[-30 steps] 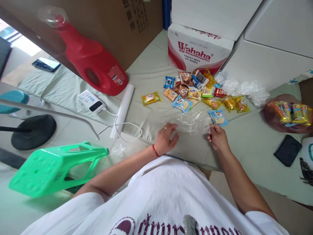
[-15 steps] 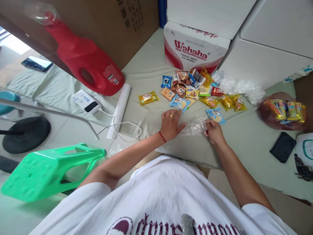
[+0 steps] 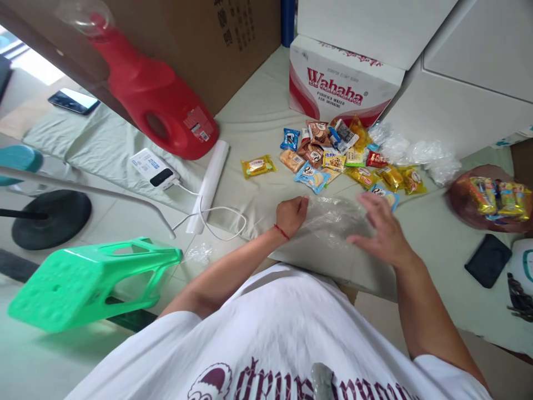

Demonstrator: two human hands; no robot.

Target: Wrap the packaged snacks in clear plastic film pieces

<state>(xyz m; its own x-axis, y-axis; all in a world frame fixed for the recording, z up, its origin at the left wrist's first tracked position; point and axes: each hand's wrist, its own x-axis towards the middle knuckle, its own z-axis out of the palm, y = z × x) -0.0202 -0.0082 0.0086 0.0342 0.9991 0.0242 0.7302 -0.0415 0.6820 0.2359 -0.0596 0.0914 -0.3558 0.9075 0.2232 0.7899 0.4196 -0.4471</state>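
Observation:
A clear plastic bag lies stretched low over the cloth between my hands. My left hand, with a red string at the wrist, is closed on the bag's left edge. At the bag's right side my right hand is open, thumb and fingers spread, slightly blurred. Behind its fingers a light-blue snack packet is partly hidden. Just beyond the bag are another light-blue packet and a pile of small wrapped snacks. A yellow packet lies apart on the left.
A Wahaha carton stands behind the snacks, with crumpled clear plastic beside it. At right are a reddish bowl of snacks and a black pouch. On the left are a red jug, a white roll, a power bank and a green stool.
My right hand has let go of the bag's right end and opened, moving right. My left hand has gone from spread fingers to closed. The bag is spread wider, and the view has shifted slightly.

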